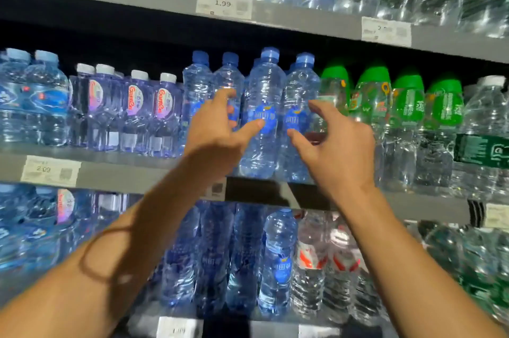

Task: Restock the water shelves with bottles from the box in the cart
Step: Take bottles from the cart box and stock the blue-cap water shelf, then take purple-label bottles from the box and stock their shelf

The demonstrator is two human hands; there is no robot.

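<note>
Shelves (154,180) fill my view; mid-frame, left hand (217,133) and right hand (334,150), fingers spread, flank clear blue-capped bottles (263,117), holding nothing.

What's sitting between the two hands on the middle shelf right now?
In the head view, two blue-capped bottles stand between the left hand and right hand: one nearer the left, one nearer the right.

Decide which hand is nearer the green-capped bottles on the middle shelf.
Right. The right hand hovers just left of the green-capped bottles; the left hand sits farther left, across two blue-capped bottles.
</note>
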